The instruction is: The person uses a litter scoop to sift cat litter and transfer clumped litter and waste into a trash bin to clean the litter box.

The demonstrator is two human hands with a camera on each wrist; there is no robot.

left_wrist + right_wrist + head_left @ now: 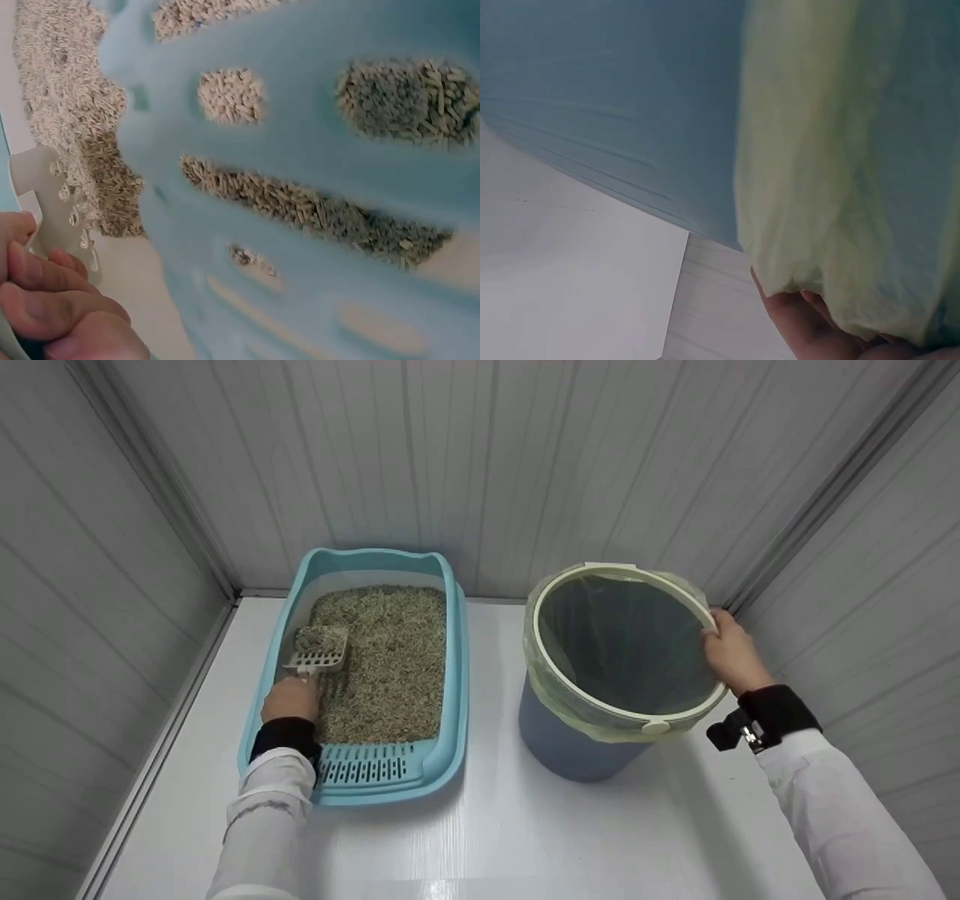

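Two arms outstretched, left hand (291, 699) fingers grasping scoop (321, 649) handle, right hand (731, 652) gripping bin (570, 735) rim

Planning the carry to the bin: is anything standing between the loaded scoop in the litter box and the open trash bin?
Nothing visible. Between the scoop and the trash bin lie only the litter box's right wall and bare white floor. The right hand holds the bin's rim.

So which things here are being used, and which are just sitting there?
Being used:
left hand gripping the scoop
litter in the litter tray
right hand holding the bin by its rim
bin bag

Just there:
white floor
panelled walls
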